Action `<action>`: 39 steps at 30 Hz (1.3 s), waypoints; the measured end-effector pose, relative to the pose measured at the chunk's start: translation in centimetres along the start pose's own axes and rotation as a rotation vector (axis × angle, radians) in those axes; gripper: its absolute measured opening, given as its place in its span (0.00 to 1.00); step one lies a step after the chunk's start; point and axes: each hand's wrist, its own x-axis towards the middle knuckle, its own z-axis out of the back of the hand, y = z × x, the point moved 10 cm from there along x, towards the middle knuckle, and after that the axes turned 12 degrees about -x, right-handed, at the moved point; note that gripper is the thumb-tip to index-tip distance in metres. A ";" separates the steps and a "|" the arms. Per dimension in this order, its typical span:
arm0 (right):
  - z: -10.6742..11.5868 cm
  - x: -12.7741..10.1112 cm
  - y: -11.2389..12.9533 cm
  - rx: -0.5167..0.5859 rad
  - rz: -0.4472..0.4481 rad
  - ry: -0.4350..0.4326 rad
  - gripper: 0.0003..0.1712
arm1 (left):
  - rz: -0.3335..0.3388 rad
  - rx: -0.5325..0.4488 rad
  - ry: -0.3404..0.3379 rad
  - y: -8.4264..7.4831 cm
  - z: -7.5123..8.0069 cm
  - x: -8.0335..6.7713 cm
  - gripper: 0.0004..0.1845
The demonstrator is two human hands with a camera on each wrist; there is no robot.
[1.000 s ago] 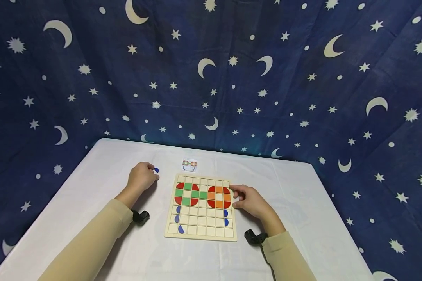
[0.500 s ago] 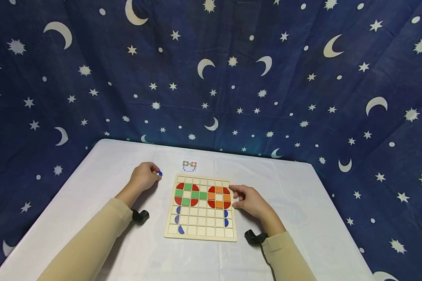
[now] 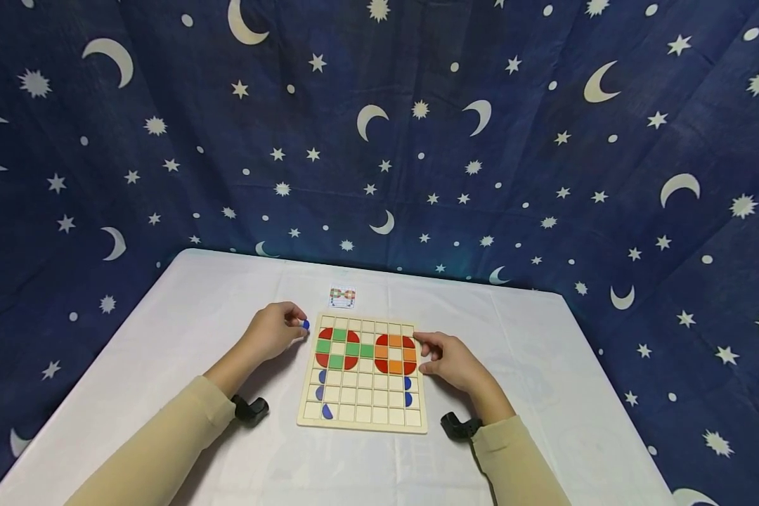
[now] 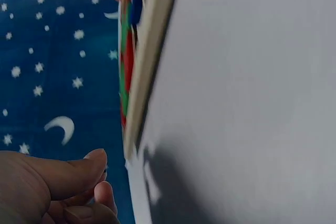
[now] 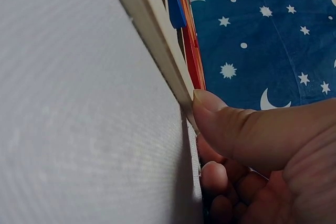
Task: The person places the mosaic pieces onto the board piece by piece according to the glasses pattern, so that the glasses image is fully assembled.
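My left hand pinches a small blue half-round tile just off the upper left edge of a wooden grid board. In the left wrist view the left thumb and fingertips come together and mostly hide that tile. At the board's right edge rests my right hand, its index finger near the upper corner. The right wrist view shows its thumb touching the board's rim. Red rounded tiles, green squares and orange squares form two rings. Several blue half-rounds lie below them on both sides.
Behind the board lies a small pattern card printed with a similar coloured design. A white cloth covers the table. A dark blue curtain with moons and stars hangs past the far edge.
The left hand has moved right and slightly nearer, bringing the blue half-round tile close to the board's edge. The right hand and the board keep their places.
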 end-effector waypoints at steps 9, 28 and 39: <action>0.3 -0.1 0.1 -0.019 0.002 -0.011 0.38 | -0.088 -0.059 0.096 -4.2 -3.1 -2.7 0.10; -0.1 0.1 0.0 0.001 0.001 0.003 0.38 | -0.260 -0.010 0.290 -8.2 -11.1 -7.9 0.08; 0.1 0.0 0.1 0.006 0.004 -0.001 0.38 | -0.375 0.077 0.388 -10.1 -15.0 -10.1 0.08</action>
